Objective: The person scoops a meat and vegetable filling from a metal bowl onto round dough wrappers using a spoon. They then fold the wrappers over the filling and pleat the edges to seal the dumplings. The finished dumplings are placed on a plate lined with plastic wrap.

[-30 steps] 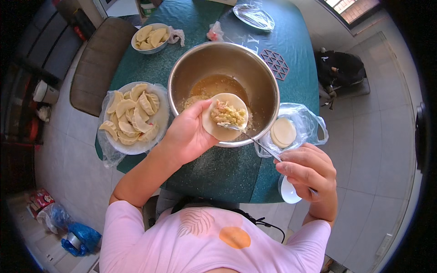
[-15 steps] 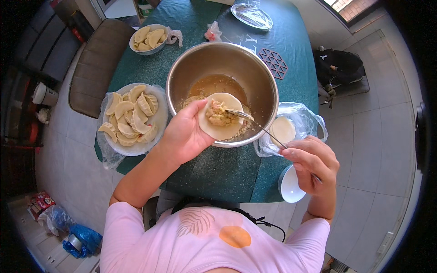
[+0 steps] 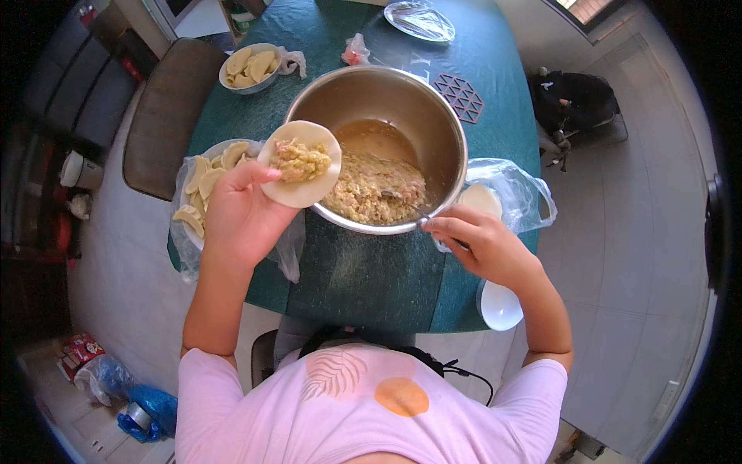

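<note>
A round dumpling wrapper (image 3: 323, 182) rests on the fingers of my left hand (image 3: 246, 209), with a mound of minced filling (image 3: 300, 161) on its middle. My left thumb presses its near edge, left of the steel mixing bowl (image 3: 458, 175). My right hand (image 3: 483, 241) pinches the handle of a spoon (image 3: 418, 210) at the bowl's near right rim. The spoon's head is down in the loose filling (image 3: 369, 189), partly buried. Some liquid lies on the bowl's far side. Behind my left hand, a plate of folded dumplings (image 3: 202, 176) is partly hidden.
Beside my right hand, a clear plastic bag (image 3: 519, 193) holds a stack of wrappers (image 3: 481, 202). A small white bowl (image 3: 501, 306) sits at the table's near right edge. Farther off are another bowl of dumplings (image 3: 251, 68), a lattice trivet (image 3: 459, 99) and a wrapped plate (image 3: 420, 22).
My left hand has moved left and away from above the bowl with the filled wrapper. My right hand has moved left, and the spoon has gone from the wrapper into the filling in the bowl.
</note>
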A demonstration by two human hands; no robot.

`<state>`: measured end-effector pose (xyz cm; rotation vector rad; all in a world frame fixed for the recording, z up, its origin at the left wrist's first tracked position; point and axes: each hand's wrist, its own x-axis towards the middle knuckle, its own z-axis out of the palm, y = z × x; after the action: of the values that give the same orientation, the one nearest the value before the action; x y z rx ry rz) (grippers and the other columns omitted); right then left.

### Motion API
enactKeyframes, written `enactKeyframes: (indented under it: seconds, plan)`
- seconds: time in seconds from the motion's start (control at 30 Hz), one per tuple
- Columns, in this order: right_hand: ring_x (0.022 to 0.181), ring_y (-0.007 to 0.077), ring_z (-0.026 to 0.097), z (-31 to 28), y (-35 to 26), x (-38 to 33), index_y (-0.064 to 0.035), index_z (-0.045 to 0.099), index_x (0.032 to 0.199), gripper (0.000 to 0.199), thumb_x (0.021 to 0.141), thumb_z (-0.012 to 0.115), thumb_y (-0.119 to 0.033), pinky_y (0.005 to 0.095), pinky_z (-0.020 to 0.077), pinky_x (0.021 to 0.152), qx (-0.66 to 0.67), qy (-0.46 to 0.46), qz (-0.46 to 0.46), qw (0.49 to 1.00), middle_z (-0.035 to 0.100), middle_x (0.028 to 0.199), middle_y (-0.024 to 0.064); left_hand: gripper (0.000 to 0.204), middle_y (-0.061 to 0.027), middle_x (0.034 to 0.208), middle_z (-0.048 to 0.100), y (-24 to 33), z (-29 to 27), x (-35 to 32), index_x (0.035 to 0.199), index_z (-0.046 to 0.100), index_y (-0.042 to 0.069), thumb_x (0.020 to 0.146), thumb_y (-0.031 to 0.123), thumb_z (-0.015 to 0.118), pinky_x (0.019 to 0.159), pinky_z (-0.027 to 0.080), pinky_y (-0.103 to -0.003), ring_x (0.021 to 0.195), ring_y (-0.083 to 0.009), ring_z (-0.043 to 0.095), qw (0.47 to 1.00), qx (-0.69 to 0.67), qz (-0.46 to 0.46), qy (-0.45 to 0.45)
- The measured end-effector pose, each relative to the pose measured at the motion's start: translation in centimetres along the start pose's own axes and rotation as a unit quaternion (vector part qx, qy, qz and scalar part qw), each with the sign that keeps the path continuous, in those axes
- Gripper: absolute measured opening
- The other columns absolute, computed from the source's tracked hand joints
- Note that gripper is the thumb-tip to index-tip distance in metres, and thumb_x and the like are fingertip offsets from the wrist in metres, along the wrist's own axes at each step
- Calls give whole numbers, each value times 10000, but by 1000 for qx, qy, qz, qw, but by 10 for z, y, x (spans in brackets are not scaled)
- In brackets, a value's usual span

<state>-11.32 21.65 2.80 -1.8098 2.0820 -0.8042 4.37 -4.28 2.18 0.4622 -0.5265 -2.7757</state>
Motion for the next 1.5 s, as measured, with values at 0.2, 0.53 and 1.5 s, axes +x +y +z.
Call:
enactKeyframes:
  seconds: [0.2, 0.53, 1.5]
  plan:
    - [711, 250, 625, -26, -14, -61, 3, 604, 982, 151, 836, 570, -6, 303, 501, 628, 5, 135, 226, 965, 611, 849, 148, 582, -200, 1253, 446, -14, 13, -36, 1266, 348, -82, 698, -33, 466, 1056, 323, -416, 1208, -294, 432, 996, 73, -39, -46]
    - [842, 341, 578, 44, 7, -188, -34, 622, 985, 212, 801, 517, -16, 404, 474, 761, -182, 10, 384, 905, 565, 860, 191, 660, -162, 1207, 519, -112, 39, -76, 1269, 379, -37, 623, -147, 456, 994, 413, -350, 1140, -254, 524, 945, 102, -290, -115]
    - [679, 259, 539, 15, -74, -178, -44, 632, 1016, 332, 723, 558, 92, 332, 439, 595, 35, 290, 154, 944, 514, 750, 118, 629, -168, 1191, 525, -168, 53, -78, 1260, 381, -48, 650, -142, 505, 984, 428, -378, 1131, -257, 534, 899, 104, -390, -171]
